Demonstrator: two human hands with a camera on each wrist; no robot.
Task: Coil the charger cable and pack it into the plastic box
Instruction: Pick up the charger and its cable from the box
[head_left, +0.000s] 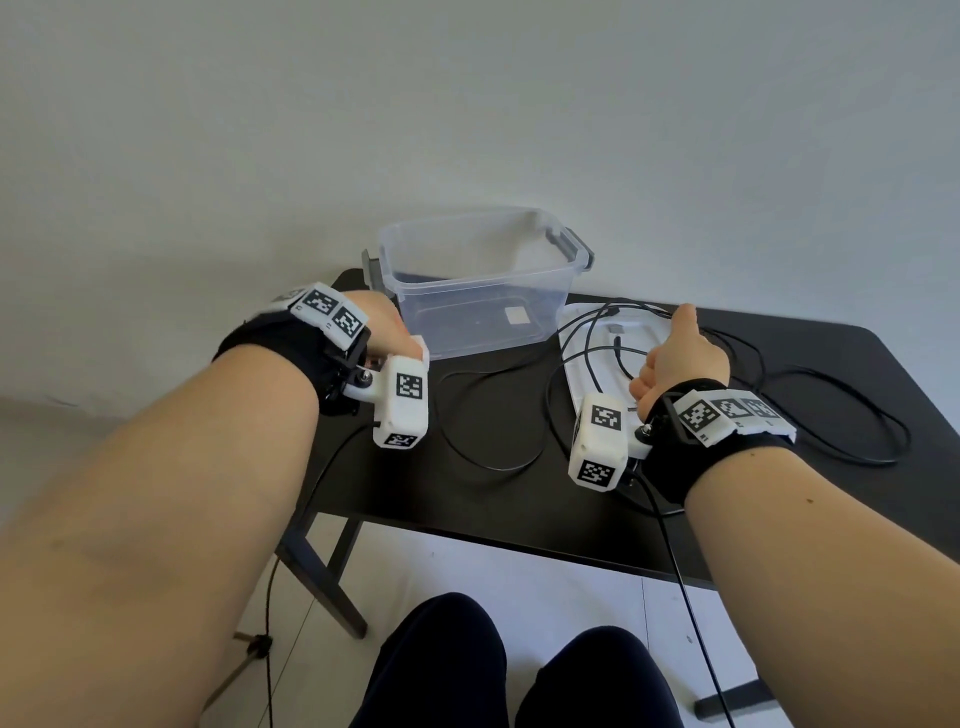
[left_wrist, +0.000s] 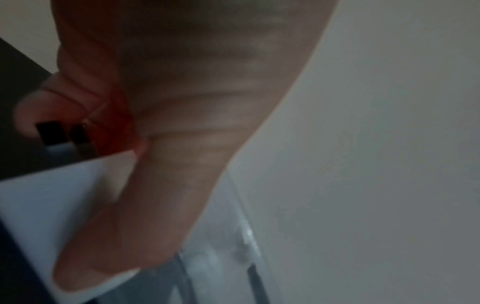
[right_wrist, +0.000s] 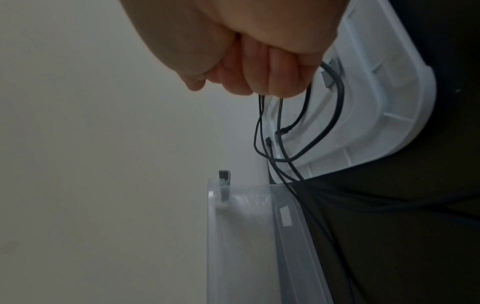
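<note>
The black charger cable (head_left: 498, 469) sprawls in loose loops over the black table (head_left: 571, 514). My right hand (head_left: 685, 353) is raised over the white lid (head_left: 574, 358) in a fist that grips several strands of it. In the right wrist view the curled fingers (right_wrist: 259, 78) hold the cable (right_wrist: 342, 96), and its two plug ends dangle over the lid (right_wrist: 376, 102). The clear plastic box (head_left: 467, 312) stands open at the table's back, nothing in it. My left hand (head_left: 387, 322) hovers by the box's front left corner. The blurred left wrist view shows the hand (left_wrist: 194, 102) loosely curled, holding nothing.
The box (right_wrist: 246, 236) has grey clip handles at both ends and stands near the wall. Long cable loops reach toward the table's right edge. A wire runs from each wrist camera off the front edge. My knees (head_left: 441, 665) are below it, a tripod foot (head_left: 249, 649) on the floor.
</note>
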